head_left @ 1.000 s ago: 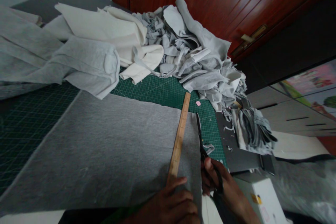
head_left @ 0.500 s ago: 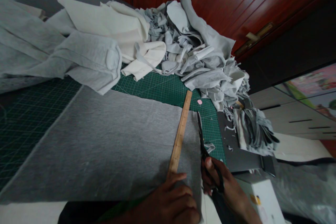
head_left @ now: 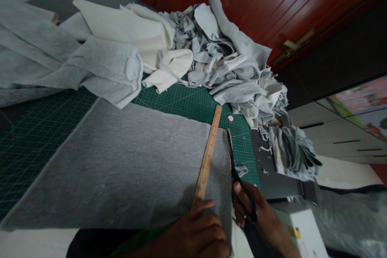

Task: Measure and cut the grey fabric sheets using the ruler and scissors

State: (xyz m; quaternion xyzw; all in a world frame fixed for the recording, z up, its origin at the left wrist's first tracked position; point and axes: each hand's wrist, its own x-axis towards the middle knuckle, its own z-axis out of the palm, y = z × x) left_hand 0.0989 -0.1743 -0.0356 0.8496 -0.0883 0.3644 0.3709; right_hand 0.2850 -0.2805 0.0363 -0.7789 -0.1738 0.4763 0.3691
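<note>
Across the green mat lies a sheet of grey fabric, with a wooden ruler slanting over its right part. My left hand rests on the cloth over the ruler's near end, its fingers laid out toward the right and pressing down. In my right hand is a pair of black scissors, gripped by the handles. The blades point away from me along the fabric's right edge and look nearly closed. A narrow strip shows beside the blades at that edge.
Beyond the fabric sits a heap of grey and white cloth scraps. Larger grey cloth drapes at the left. The green cutting mat carries a small pink piece. A folded cloth stack stands at right.
The view has shifted very slightly. Both hands, the ruler and the fabric keep nearly the same places, and the scissor blades stay at the right edge.
</note>
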